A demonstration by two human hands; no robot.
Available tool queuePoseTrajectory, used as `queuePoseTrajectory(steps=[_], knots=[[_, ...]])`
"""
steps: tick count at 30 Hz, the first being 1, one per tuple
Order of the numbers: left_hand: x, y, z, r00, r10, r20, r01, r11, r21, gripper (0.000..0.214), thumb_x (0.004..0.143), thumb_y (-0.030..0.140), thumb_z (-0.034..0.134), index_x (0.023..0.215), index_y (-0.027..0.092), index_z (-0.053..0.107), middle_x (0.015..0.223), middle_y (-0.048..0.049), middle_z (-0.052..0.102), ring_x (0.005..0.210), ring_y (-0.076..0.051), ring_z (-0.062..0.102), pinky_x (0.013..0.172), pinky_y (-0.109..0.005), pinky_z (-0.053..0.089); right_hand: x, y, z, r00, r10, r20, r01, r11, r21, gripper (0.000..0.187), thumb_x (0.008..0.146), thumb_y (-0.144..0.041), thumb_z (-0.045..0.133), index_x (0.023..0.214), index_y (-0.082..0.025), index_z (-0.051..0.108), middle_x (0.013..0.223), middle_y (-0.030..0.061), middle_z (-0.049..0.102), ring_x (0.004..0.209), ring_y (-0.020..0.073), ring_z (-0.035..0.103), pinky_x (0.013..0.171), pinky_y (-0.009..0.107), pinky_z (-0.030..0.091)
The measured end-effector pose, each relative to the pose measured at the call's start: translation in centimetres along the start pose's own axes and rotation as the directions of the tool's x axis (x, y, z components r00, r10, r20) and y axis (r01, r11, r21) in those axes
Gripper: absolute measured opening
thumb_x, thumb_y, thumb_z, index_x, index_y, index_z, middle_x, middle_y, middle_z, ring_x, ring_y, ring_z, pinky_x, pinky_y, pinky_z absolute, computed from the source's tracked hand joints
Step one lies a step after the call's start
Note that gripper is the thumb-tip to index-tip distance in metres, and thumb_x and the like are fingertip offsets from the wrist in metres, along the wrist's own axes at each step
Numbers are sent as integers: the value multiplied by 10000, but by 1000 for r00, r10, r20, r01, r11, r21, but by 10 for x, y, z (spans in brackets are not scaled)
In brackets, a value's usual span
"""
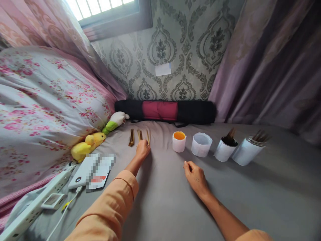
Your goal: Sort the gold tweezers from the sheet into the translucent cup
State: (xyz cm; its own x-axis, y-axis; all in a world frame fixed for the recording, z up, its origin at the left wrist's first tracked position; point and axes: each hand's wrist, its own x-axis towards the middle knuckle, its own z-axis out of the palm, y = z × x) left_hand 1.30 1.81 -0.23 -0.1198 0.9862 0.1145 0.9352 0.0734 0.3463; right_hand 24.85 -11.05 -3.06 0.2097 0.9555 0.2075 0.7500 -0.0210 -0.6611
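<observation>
My left hand (143, 149) reaches forward on the grey sheet, its fingers curled down over the near ends of thin brown sticks (148, 136). Another small bundle of sticks (139, 134) lies just beyond its fingers, and a third bundle (131, 137) is set to the left; my hand partly hides the nearer ends. Thumb and forefinger of my right hand (197, 178) are pressed together in a loose fist above the sheet, with nothing visible in them. Beyond it stand a white-wrapped cup with an orange inside (179, 142) and a translucent white-wrapped tub (201, 145).
Two white-wrapped cans, one dark inside (225, 150) and one tilted (248, 153), hold brown sticks at right. A black and maroon roll (160, 111) lies along the wall. Plush toys (87, 147), a white power bank (84, 172), a phone (100, 179) and a power strip (32, 207) are at left.
</observation>
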Motion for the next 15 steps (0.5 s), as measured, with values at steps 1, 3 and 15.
queuePoseTrajectory(steps=[1,3,15], knots=[[0,0,0,1000,-2,2,2,1000,4,222,727,163,444,884,125,597,940,-128,583,898,-194,544,761,-268,384,0,0,0,1000,0,-1,0,1000,-1,361,836,-415,306,636,-206,523,543,10,553,513,122,468,513,214,296],[0,0,0,1000,-6,4,6,1000,13,223,726,171,453,887,126,600,948,-131,584,906,-199,545,763,-269,385,0,-1,-1,1000,6,0,-6,1000,-2,357,835,-416,308,638,-207,520,537,6,547,509,119,464,510,212,294],[3,0,4,999,-27,28,25,998,61,200,712,181,479,844,141,623,948,-126,603,907,-202,558,750,-260,396,1,0,0,1000,3,-2,-3,1000,18,348,833,-404,316,620,-197,498,525,-2,520,491,108,427,495,217,262]])
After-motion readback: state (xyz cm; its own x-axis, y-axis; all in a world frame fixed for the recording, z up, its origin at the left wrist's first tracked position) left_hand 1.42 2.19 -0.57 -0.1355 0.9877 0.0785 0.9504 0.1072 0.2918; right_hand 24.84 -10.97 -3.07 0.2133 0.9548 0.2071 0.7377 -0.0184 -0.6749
